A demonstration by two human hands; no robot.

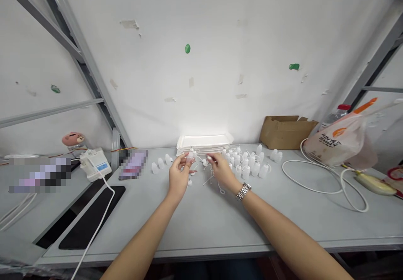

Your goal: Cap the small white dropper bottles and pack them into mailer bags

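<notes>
My left hand is closed around a small translucent white plastic bottle, held upright between thumb and fingers. Just to its right, my right hand has its fingers pinched together; what lies between them is too small to name. Below the hands, thin white straps with ring ends lie on the table. A cluster of similar small bottles, many with caps and looped straps, stands right of my right hand. Several more small bottles stand left of my left hand.
A white tray sits against the wall behind my hands. At the back right are a cardboard box and a plastic bag, with a looping white cable before them. A black mat and white power adapter lie left.
</notes>
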